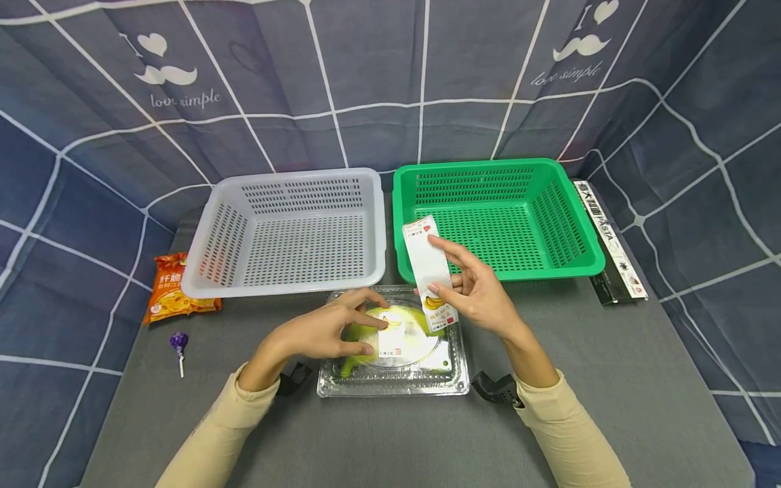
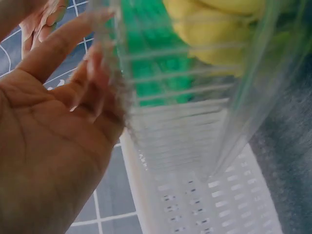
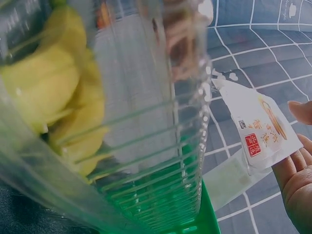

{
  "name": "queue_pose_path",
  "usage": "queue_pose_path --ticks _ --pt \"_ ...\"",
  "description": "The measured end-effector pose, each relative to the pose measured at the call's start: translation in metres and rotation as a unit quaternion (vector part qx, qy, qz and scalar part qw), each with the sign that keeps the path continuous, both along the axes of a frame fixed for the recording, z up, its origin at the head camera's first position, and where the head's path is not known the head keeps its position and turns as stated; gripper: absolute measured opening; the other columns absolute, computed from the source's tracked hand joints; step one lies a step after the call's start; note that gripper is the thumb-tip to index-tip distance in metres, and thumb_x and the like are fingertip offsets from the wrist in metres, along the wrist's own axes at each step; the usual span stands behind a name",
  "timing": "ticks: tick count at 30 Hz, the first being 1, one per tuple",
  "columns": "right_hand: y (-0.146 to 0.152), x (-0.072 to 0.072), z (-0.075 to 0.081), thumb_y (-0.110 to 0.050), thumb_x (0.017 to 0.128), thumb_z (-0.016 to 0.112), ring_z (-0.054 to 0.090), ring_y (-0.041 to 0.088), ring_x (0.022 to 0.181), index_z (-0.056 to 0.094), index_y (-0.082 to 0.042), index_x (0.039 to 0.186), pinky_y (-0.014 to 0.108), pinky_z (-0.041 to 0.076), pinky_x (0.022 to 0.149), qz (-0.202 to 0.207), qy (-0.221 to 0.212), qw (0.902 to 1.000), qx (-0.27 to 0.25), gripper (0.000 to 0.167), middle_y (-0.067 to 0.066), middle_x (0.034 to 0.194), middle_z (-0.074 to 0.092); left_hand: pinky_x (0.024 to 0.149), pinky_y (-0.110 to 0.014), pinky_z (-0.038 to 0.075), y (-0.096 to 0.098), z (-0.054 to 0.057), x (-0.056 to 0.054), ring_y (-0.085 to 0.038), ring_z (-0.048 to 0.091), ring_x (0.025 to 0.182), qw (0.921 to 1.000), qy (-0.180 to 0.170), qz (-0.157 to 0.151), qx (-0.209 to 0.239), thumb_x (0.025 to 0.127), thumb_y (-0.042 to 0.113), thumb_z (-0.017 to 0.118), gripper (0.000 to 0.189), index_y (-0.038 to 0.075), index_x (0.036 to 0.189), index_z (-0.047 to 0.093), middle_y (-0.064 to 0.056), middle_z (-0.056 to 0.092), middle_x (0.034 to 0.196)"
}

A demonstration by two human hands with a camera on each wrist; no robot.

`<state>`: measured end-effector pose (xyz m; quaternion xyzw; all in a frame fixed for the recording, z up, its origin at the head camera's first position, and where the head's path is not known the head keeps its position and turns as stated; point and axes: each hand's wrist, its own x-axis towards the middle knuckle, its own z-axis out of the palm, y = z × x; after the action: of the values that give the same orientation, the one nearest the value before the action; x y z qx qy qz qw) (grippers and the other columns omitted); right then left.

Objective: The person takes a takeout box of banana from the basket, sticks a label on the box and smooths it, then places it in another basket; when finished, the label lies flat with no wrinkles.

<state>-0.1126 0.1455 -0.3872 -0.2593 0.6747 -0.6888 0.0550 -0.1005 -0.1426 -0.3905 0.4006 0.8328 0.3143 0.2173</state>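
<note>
A clear plastic box with yellow bananas inside lies lid up on the table in front of me. A white banana label lies on its lid. My left hand rests at the lid, its fingertips touching the label's upper part and left side. In the left wrist view the left palm shows beside the box's ribbed wall. My right hand pinches a strip of banana labels between thumb and fingers, above the box's right side. Printed characters and a red stamp show on the strip.
Behind the box stand a white basket and a green basket. An orange snack bag and a purple lollipop lie at the left. At the right is a black-and-white pasta box. Checked cloth surrounds the table.
</note>
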Motion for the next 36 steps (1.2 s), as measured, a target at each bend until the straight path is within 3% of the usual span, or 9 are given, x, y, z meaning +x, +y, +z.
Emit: queue_pose_path --ticks 3,7,15,23,31,36 --pt "0.000 0.000 0.000 0.017 0.085 0.061 0.074 0.015 0.085 0.035 0.000 0.149 0.031 0.058 0.064 0.000 0.000 1.0000 -0.001 0.071 0.018 0.158 0.030 0.105 -0.051 0.029 -0.002 -0.004 0.002 -0.020 0.041 0.122 0.9994 0.015 -0.017 0.027 0.087 0.027 0.074 0.039 0.016 0.124 0.069 0.002 0.051 0.138" --pt "0.000 -0.001 0.000 0.017 0.085 0.061 0.074 0.016 0.084 0.034 0.000 0.149 0.033 0.059 0.065 0.004 -0.004 1.0000 -0.005 0.072 0.020 0.157 0.030 0.097 -0.050 0.021 -0.004 -0.011 0.007 -0.018 0.040 0.111 0.9979 0.005 -0.040 0.052 0.086 0.027 0.075 0.036 0.018 0.121 0.071 0.003 0.055 0.135" --pt "0.001 -0.001 0.000 0.018 0.085 0.061 0.074 0.015 0.086 0.034 0.001 0.149 0.031 0.058 0.065 0.003 0.003 1.0000 -0.006 0.072 0.019 0.158 0.029 0.094 -0.051 0.022 -0.003 -0.015 0.011 -0.021 0.041 0.115 0.9956 0.092 0.002 0.017 0.086 0.034 0.074 0.045 0.022 0.130 0.066 0.004 0.054 0.137" --pt "0.001 -0.001 0.000 0.017 0.086 0.061 0.074 0.016 0.086 0.034 -0.001 0.150 0.032 0.058 0.065 0.002 -0.002 1.0000 -0.001 0.071 0.018 0.158 0.029 0.097 -0.054 0.020 -0.005 -0.015 0.011 -0.019 0.038 0.115 0.9987 0.033 -0.022 0.034 0.089 0.030 0.072 0.032 0.022 0.119 0.072 0.002 0.053 0.138" --pt "0.002 -0.001 -0.001 0.017 0.086 0.060 0.074 0.016 0.086 0.034 0.000 0.150 0.031 0.058 0.065 0.007 0.000 1.0000 -0.004 0.071 0.018 0.159 0.028 0.099 -0.052 0.021 -0.004 -0.014 0.009 -0.020 0.039 0.118 0.9991 0.025 -0.009 0.032 0.088 0.032 0.071 0.035 0.021 0.121 0.071 0.003 0.053 0.139" --pt "0.002 -0.001 -0.001 0.016 0.086 0.061 0.074 0.016 0.078 0.036 -0.001 0.149 0.030 0.058 0.061 0.002 0.000 1.0000 0.003 0.069 0.019 0.157 0.031 0.101 -0.054 0.021 -0.006 -0.009 0.006 -0.020 0.041 0.120 0.9936 0.046 -0.002 0.103 0.086 0.024 0.074 0.030 0.020 0.116 0.073 0.002 0.057 0.134"
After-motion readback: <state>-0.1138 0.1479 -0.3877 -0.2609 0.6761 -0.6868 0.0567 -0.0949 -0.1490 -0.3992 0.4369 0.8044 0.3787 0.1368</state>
